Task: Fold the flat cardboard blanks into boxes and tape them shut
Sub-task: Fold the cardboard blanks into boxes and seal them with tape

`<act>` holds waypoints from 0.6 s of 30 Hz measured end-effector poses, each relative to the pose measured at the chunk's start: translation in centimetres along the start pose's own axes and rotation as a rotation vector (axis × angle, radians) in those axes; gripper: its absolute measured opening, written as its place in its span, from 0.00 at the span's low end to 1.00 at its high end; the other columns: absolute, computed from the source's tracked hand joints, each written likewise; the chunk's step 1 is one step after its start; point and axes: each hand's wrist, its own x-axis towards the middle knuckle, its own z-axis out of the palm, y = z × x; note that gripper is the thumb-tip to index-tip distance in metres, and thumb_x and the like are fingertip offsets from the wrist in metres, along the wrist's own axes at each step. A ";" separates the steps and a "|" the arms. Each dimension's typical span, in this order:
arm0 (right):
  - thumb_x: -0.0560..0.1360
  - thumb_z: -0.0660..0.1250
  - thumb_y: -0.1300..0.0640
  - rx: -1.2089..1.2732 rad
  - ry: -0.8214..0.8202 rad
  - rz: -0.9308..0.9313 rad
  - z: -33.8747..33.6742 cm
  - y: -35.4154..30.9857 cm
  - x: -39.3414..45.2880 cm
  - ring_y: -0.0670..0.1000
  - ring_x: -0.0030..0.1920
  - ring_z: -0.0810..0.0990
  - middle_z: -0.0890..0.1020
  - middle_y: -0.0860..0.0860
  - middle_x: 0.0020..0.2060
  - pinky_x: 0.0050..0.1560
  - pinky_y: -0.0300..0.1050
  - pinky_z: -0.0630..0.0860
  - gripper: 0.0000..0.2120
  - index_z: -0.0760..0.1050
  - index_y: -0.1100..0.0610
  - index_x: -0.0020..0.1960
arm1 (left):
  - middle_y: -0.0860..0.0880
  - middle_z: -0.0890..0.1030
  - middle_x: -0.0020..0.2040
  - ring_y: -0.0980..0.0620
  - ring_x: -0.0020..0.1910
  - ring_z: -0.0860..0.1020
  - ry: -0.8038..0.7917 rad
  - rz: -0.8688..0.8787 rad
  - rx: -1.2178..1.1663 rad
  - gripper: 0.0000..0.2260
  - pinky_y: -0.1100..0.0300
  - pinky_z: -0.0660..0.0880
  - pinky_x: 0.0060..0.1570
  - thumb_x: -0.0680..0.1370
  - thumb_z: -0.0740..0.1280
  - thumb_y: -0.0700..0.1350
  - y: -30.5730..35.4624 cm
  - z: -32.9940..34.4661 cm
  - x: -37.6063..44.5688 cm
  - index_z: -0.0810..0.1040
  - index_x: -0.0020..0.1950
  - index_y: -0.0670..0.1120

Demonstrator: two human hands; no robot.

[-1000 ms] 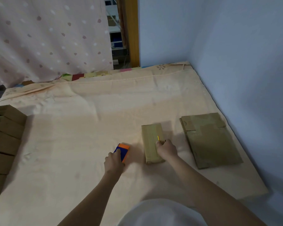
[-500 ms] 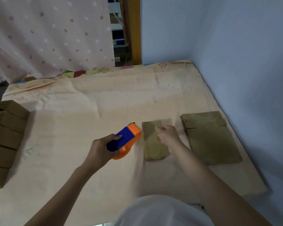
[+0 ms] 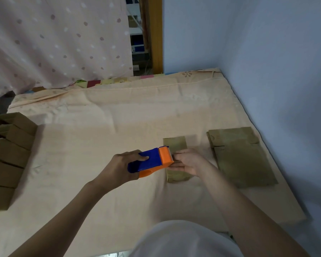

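A small folded cardboard box (image 3: 175,143) lies flat on the peach sheet (image 3: 100,138), right of centre. My left hand (image 3: 119,167) grips a blue and orange tape dispenser (image 3: 152,160) and holds its toothed orange end at the box's left edge. My right hand (image 3: 190,161) rests across the middle of the box, with thumb and fingertips right at the dispenser's cutter. No tape shows between them, so a pinch cannot be made out. A stack of flat cardboard blanks (image 3: 239,156) lies to the right of the box.
Several folded brown boxes (image 3: 9,147) stand in a row at the left edge of the sheet. A blue wall (image 3: 276,71) runs close along the right side. A dotted pink curtain (image 3: 54,43) hangs behind the bed, next to a wooden door frame (image 3: 155,34).
My left hand lifted the tape dispenser off the sheet and carried it right to the box. My right hand shifted from the box's right side to its middle, meeting the cutter.
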 end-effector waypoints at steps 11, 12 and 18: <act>0.77 0.67 0.71 -0.118 0.200 -0.007 -0.8 2.1 -0.1 0.58 0.40 0.87 0.85 0.62 0.42 0.41 0.51 0.84 0.04 0.77 0.66 0.45 | 0.56 0.80 0.57 0.51 0.48 0.77 -0.175 0.084 0.167 0.23 0.68 0.71 0.45 0.67 0.76 0.41 0.3 0.4 1.0 0.82 0.62 0.52; 0.78 0.66 0.72 -0.113 0.210 -0.008 -0.9 2.3 -0.1 0.58 0.40 0.87 0.85 0.62 0.41 0.40 0.50 0.84 0.06 0.77 0.65 0.43 | 0.56 0.81 0.57 0.51 0.48 0.77 -0.177 0.089 0.158 0.23 0.67 0.72 0.45 0.67 0.77 0.41 0.3 0.5 1.0 0.82 0.61 0.52; 0.80 0.61 0.71 -0.120 0.262 0.038 -1.1 3.6 -0.1 0.59 0.36 0.87 0.85 0.62 0.36 0.35 0.49 0.83 0.06 0.77 0.68 0.49 | 0.58 0.81 0.55 0.56 0.46 0.77 -0.178 0.099 0.109 0.21 0.71 0.72 0.44 0.67 0.77 0.47 0.1 1.1 0.4 0.82 0.59 0.53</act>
